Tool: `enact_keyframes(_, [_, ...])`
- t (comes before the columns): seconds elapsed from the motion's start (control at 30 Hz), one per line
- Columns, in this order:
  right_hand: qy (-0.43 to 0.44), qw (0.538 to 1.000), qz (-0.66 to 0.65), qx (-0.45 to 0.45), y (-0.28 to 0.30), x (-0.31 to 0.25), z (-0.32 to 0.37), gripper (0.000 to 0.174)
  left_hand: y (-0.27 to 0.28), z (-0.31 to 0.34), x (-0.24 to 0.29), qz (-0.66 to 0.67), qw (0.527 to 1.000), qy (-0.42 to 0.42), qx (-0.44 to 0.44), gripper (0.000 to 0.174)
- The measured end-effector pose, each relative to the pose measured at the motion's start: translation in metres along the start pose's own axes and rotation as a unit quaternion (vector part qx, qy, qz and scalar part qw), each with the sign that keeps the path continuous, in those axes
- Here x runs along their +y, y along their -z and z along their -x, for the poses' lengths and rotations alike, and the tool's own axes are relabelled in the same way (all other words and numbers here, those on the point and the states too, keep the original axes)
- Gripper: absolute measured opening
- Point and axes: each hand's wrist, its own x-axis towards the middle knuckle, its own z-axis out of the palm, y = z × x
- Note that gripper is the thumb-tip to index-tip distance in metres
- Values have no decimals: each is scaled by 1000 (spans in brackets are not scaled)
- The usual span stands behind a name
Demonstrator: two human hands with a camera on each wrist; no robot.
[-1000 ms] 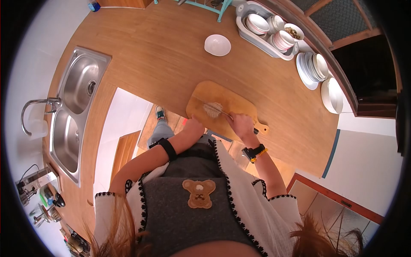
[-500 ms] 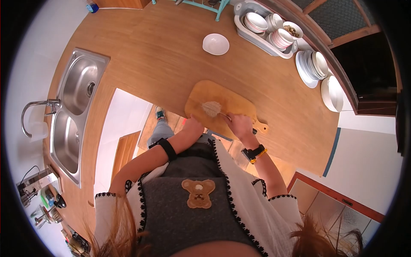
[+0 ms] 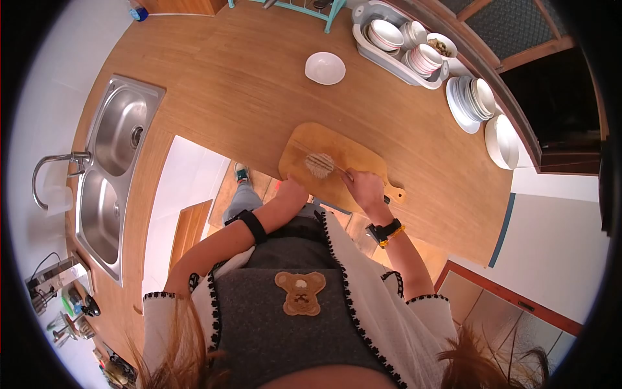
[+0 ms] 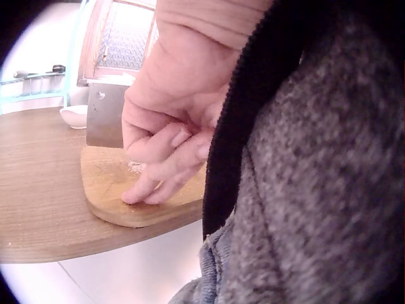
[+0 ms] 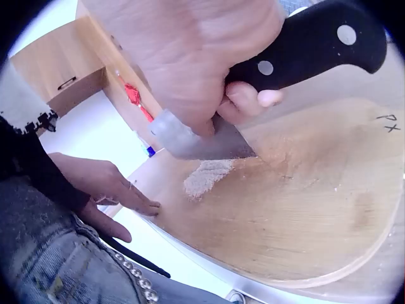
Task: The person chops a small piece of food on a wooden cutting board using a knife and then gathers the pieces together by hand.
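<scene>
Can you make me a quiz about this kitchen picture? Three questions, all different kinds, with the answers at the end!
1. Pick one. Which hand grips the knife?
A) left
B) right
C) neither

2. True or false? The pale crumbly heap lies inside the white bowl.

3. Fill in the gap. The knife's handle is coloured ____.

Key:
1. B. The right hand grips it.
2. False. The heap lies on the cutting board, and the bowl stands apart from it.
3. Black.
</scene>
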Motion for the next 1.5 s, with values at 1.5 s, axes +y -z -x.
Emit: enact_keyframes(1.5, [-25, 999, -3, -20, -3, 1, 9, 32, 12, 2, 7, 3, 999, 34, 40, 15])
